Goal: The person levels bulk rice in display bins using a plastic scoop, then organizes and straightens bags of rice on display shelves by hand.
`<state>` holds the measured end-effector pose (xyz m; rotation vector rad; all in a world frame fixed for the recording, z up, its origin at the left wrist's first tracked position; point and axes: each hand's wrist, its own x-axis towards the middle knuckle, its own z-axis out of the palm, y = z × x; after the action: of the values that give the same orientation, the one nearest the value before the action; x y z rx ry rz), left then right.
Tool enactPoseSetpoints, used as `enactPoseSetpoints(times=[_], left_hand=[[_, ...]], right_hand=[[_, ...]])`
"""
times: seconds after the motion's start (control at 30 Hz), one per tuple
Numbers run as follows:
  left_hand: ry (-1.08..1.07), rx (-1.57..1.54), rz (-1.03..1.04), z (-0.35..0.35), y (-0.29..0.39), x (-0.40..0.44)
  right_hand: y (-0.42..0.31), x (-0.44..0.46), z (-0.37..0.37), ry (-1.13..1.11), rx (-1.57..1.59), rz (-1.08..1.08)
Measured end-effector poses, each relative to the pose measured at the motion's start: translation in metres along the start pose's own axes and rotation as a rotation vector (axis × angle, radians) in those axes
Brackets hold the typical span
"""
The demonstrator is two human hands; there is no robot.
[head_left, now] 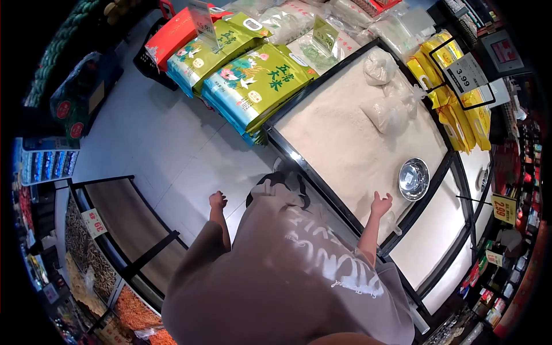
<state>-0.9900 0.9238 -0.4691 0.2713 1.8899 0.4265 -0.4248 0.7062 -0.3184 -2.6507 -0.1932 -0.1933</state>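
Observation:
My right hand (382, 203) is over the near edge of a black-framed bin of white rice (328, 126). Its fingers are spread and hold nothing. A shiny metal bowl (414, 179) rests on the rice just beyond it, apart from the fingertips. Below the wrist lies a small piece of clear plastic (393, 223). My left hand (218, 200) hangs above the tiled floor, loosely curled with fingers apart and nothing in it. Tied clear plastic bags of rice (386, 115) lie at the far right of the bin.
Green and blue rice packs (261, 83) are stacked beyond the bin's left corner. Yellow bags (454, 100) hang at the right by a 3.99 price sign (463, 73). Another bin (445, 241) adjoins on the right. Dried-goods bins (86, 247) stand to my left, beside the tiled floor (144, 132).

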Motion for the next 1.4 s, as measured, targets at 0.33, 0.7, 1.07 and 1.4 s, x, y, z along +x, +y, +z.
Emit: enactPoseSetpoints(times=[0.33,0.7,1.07,1.4], left_hand=[[-0.339,0.799,0.226,-0.073,-0.075,-0.103],[-0.360,0.586,0.348,-0.074,-0.038,-0.039],[-0.273,0.331,0.383,-0.100,-0.050,0.008],[-0.246,0.304,0.019,-0.188,0.010,0.040]], right_hand=[[-0.006,-0.016,0.018,-0.192,0.626,0.310],[-0.058,-0.122,-0.009,-0.597,0.903,0.157],[-0.172,-0.136,0.014,-0.676,0.821,-0.032],[-0.395,-0.093,0.091,-0.851,0.465,-0.482]])
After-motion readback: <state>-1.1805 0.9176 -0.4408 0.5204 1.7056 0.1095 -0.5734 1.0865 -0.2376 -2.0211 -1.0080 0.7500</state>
